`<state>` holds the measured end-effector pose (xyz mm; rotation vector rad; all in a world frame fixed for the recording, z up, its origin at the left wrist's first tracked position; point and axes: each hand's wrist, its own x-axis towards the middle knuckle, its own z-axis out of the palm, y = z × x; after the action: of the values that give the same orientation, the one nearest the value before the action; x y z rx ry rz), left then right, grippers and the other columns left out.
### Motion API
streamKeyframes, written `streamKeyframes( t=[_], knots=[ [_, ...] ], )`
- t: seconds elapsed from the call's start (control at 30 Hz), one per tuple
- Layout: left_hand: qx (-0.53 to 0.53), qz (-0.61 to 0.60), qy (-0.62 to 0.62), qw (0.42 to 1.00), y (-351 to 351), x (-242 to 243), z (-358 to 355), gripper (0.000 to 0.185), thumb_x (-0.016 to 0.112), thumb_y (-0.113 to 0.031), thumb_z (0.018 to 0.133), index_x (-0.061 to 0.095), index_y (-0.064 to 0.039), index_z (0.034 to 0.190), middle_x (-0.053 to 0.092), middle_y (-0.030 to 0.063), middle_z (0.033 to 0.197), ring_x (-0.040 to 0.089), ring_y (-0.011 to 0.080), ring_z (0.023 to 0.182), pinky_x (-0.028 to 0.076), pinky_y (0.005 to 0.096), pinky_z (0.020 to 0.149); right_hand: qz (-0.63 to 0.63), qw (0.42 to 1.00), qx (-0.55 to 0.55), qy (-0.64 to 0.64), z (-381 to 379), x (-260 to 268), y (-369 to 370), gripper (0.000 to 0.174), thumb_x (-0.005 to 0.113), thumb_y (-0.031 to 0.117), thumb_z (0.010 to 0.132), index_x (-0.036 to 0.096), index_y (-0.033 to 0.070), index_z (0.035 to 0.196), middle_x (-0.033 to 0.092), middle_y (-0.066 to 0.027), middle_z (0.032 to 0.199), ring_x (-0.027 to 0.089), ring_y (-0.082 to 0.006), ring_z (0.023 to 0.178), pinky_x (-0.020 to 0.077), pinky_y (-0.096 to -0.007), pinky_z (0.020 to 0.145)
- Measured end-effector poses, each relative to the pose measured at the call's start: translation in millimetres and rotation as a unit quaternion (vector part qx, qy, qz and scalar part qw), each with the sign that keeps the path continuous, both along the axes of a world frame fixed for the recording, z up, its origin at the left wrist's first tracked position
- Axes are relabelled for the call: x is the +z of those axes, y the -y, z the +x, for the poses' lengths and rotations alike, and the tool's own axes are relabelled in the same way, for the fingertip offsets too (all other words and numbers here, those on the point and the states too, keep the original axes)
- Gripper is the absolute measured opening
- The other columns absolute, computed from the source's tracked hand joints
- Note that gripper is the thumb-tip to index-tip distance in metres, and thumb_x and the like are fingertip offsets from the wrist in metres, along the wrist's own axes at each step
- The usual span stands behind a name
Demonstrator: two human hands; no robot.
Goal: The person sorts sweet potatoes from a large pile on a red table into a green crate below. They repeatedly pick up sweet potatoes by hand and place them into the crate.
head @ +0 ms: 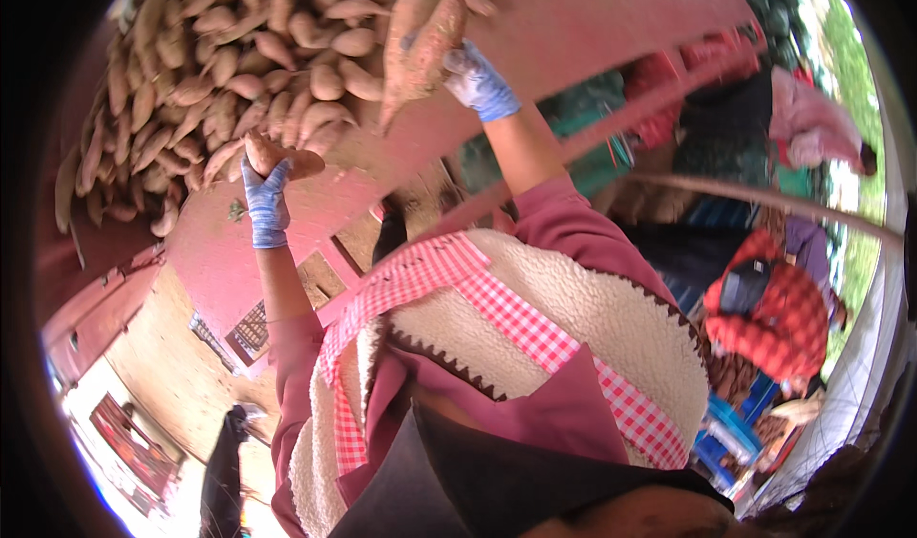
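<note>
A large heap of sweet potatoes [215, 86] lies on a red metal table [580, 22]. My left hand [267, 197], in a blue and white knitted glove, is closed around a smaller sweet potato [304, 164] at the near edge of the heap. In a matching glove, my right hand [476, 79] grips the side of a large forked sweet potato or joined cluster [423, 43], raised at the heap's right side. Its pointed tip hangs down over the red surface. The fingertips of both hands are partly hidden behind what they hold.
A red rail [666, 94] runs along the table's right side, with green and red sacks or crates beyond it. People stand or bend at the right, one in a red checked jacket [781, 309] near blue crates [731, 423]. A dark-clad person [223, 466] is at lower left.
</note>
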<state>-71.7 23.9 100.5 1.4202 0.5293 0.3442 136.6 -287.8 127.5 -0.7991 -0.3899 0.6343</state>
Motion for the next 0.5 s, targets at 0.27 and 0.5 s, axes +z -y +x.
streamKeyframes(
  t=[0.27,0.5],
  knots=[
    [-0.134,-0.011,-0.062,0.989,100.5,6.0,-2.6,0.073,0.072,-0.008,0.084,0.032,0.002,0.145,0.048,0.0078,0.132,0.047,0.0175,0.118,0.038,0.0307,0.102,0.074,0.95,-0.227,-0.2,-91.0,-23.7,160.4,0.083,0.065,0.07,0.076,0.052,0.009,0.131,0.059,-0.0086,0.127,0.056,-0.0253,0.118,0.0435,-0.0442,0.105],
    [-0.112,0.029,-0.118,0.986,116.5,-7.4,-28.7,0.067,0.074,-0.008,0.08,0.041,0.0,0.138,0.056,0.0084,0.119,0.056,0.0194,0.105,0.046,0.0321,0.093,-0.062,0.848,-0.473,-0.229,-157.0,-55.3,330.3,0.074,0.067,0.055,0.084,0.046,0.009,0.139,0.055,-0.0066,0.133,0.052,-0.0238,0.122,0.0397,-0.04,0.107]
  ],
)
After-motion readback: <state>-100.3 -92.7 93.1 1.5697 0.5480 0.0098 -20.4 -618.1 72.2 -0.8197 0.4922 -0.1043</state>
